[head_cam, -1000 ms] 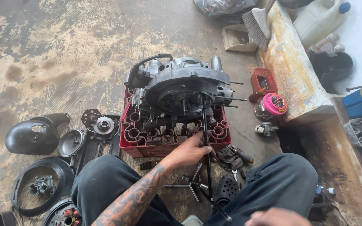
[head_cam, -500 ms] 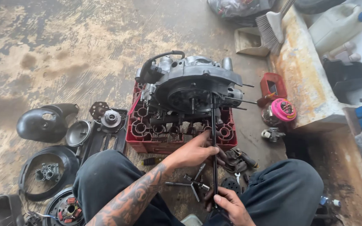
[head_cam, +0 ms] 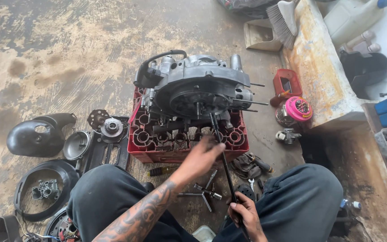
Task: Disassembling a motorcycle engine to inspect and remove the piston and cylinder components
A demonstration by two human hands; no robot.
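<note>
Long black bar [head_cam: 224, 166]: gripped low in right hand [head_cam: 246, 217], steadied by left hand [head_cam: 201, 157] fingers near engine [head_cam: 195, 89]; best kept straight.

Left hand [head_cam: 202, 157] is stretched out forward, tattooed forearm angled up, fingers loosely curled. Right hand [head_cam: 246, 216] sits low and close between the knees, fist wrapped tight in a grip.

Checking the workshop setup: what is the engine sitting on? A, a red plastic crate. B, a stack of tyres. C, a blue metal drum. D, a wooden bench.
A: the engine rests on top of a red plastic crate on the stained floor, just ahead of the person's knees.
</note>
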